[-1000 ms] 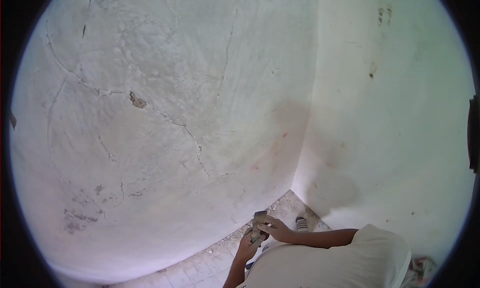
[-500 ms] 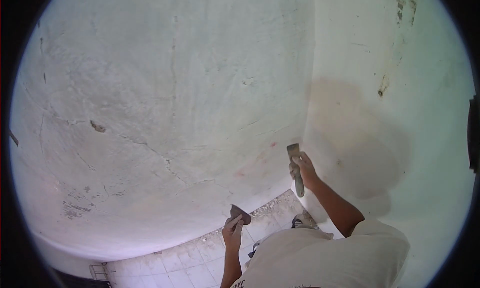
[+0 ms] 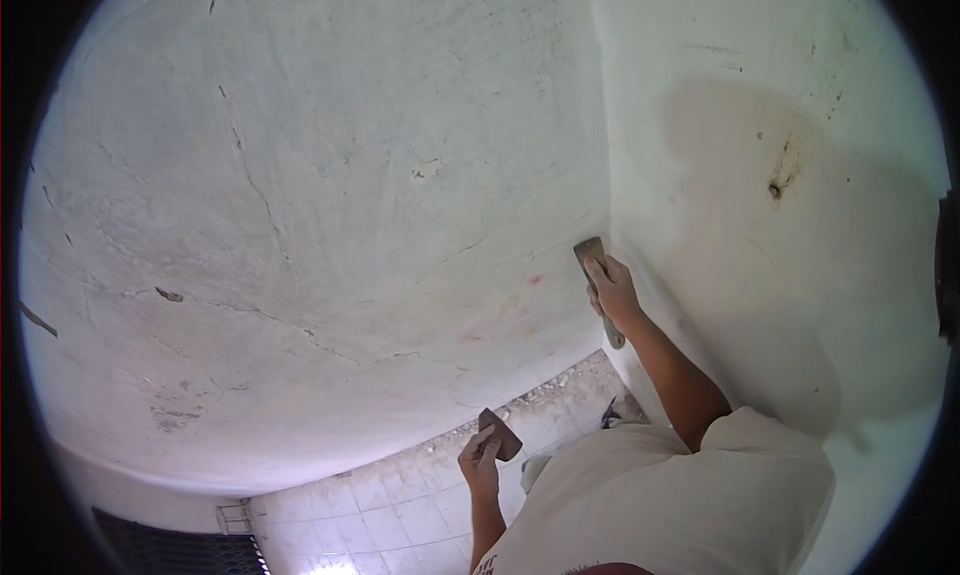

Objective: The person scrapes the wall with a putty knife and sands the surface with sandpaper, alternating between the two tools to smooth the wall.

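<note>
My right hand (image 3: 617, 293) is closed around a putty knife (image 3: 590, 248). Its blade points upward, right at the wall beside the inner corner, and the handle's end shows below my fingers. Lower down, my left hand (image 3: 480, 462) pinches a small dark brown flat spreader blade (image 3: 503, 436) between thumb and fingers. That blade is held away from the wall, over the floor in this view. The cracked, whitish plaster wall (image 3: 380, 205) fills most of the view, with faint red marks (image 3: 536, 279) left of the putty knife.
A second wall (image 3: 720, 205) meets the first at the right and has a stained hole (image 3: 776, 189). Plaster crumbs lie along the base of the wall on the tiled floor (image 3: 400, 520). A dark slatted object (image 3: 170, 543) and a small wire rack (image 3: 234, 518) stand at lower left.
My right hand has moved the putty knife higher along the corner. My left hand and its blade appear slightly farther right, and the whole view has shifted a little.
</note>
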